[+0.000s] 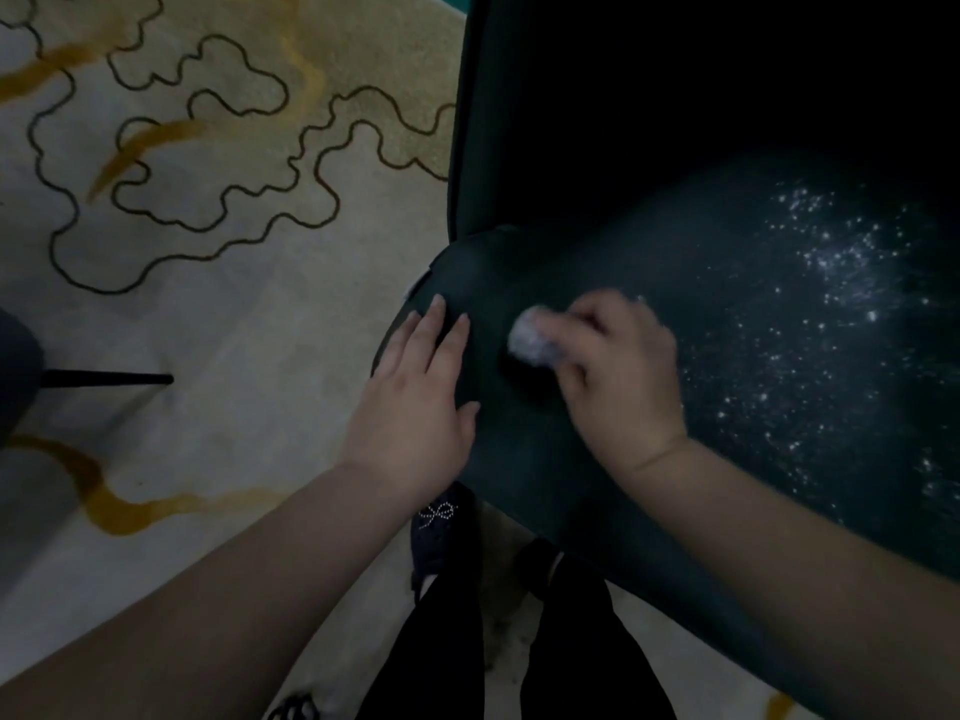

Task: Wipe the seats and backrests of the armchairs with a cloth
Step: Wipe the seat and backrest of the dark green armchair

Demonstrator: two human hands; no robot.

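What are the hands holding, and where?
The right hand grips a bunched cloth, wad poking past the fingers. The left hand lies flat on the seat.

My left hand (415, 402) is lying flat on the front corner of the dark green upholstered armchair seat (753, 330), and my right hand (613, 376) is gripping a small crumpled pale cloth (532, 339) just beside it, so they're crowding each other there. Rightward the seat is sitting wide open. The dark backrest (675, 96) is walling off the far side. Left, the cream patterned carpet (208, 314) is lying open, only a thin black leg (109, 379) poking in.
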